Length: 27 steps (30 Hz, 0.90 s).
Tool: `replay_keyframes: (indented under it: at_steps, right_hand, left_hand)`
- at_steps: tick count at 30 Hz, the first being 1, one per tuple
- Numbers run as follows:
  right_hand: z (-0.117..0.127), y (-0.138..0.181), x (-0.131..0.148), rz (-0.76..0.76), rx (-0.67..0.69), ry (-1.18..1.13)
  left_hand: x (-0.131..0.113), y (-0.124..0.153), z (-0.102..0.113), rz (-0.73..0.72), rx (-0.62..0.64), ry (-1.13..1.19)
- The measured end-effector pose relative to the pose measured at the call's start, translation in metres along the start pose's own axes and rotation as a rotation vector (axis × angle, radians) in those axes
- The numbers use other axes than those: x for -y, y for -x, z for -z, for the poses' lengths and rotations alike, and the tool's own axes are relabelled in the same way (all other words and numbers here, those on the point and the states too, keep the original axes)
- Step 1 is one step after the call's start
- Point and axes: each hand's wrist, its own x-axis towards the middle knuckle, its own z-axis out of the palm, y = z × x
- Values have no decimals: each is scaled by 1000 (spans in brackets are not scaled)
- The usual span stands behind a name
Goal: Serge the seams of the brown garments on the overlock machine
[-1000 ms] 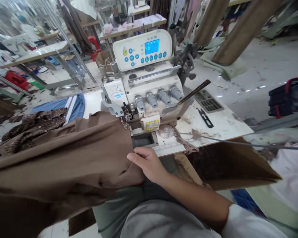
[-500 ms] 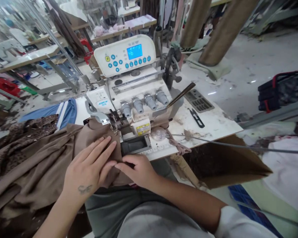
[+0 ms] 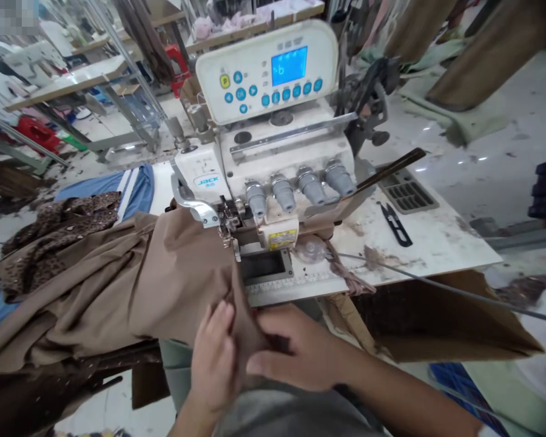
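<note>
A piece of brown fabric (image 3: 177,273) runs from under the presser foot (image 3: 236,246) of the white overlock sewing machine (image 3: 282,145) down toward my lap. My left hand (image 3: 215,355) is closed on the fabric below the foot, fingers bent over a raised fold. Just to its right, my right hand (image 3: 303,349) grips the fabric's edge, thumb in front and fingers partly hidden behind. Between the hands the cloth edge stands up in a fold. The far end of the fabric lies bunched at the left.
Leopard-patterned cloth (image 3: 68,227) and blue cloth with white stripes (image 3: 139,188) lie on the table's left. Black thread snips (image 3: 395,224) and a grey slotted tray (image 3: 409,191) sit at the right. A cardboard box (image 3: 459,346) stands below the table's front edge.
Both hands have moved down toward my body, away from the presser foot. My left hand went from lying flat on the fabric to gripping it. The view has shifted closer to the machine.
</note>
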Motion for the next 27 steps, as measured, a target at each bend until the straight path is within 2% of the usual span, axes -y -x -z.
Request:
replay_keyframes:
  at_steps: [2,4,5,7,10,13,15,16,19,20,22,24,26,27]
  right_hand:
    - [-1,-1,1,-11,-52,-98]
    - [-3,-11,-3,-61,-123,-191]
    - [-6,-18,-6,-76,-120,-251]
    - [-14,-31,-13,-73,-78,-336]
    - [-27,-41,-21,-21,-166,-202]
    - [-31,-41,-25,145,-419,117]
    - [-28,-41,-26,232,-511,242]
    - [-26,-41,-26,237,-493,261]
    - [-23,-44,-24,189,-327,271]
    - [-24,-44,-25,191,-306,295]
    - [-28,-44,-28,249,-350,368]
    - [-33,-43,-33,310,-414,408]
    - [-37,-41,-39,305,-437,393]
    - [-38,-40,-42,280,-434,376]
  left_hand:
    - [5,-5,7,390,-96,132]
    - [11,-26,23,669,-212,230]
    - [13,-39,31,735,-241,285]
    - [14,-61,44,777,-229,405]
    - [12,-79,48,798,-268,476]
    - [13,-84,46,707,-402,380]
    - [17,-89,45,618,-444,356]
    - [19,-92,45,574,-448,349]
    - [26,-105,48,462,-443,297]
    - [27,-108,50,419,-450,246]
    - [26,-109,53,250,-443,69]
    - [21,-106,54,-21,-310,-70]
    - [14,-101,52,-274,-73,-85]
    - [11,-101,50,-353,31,-77]
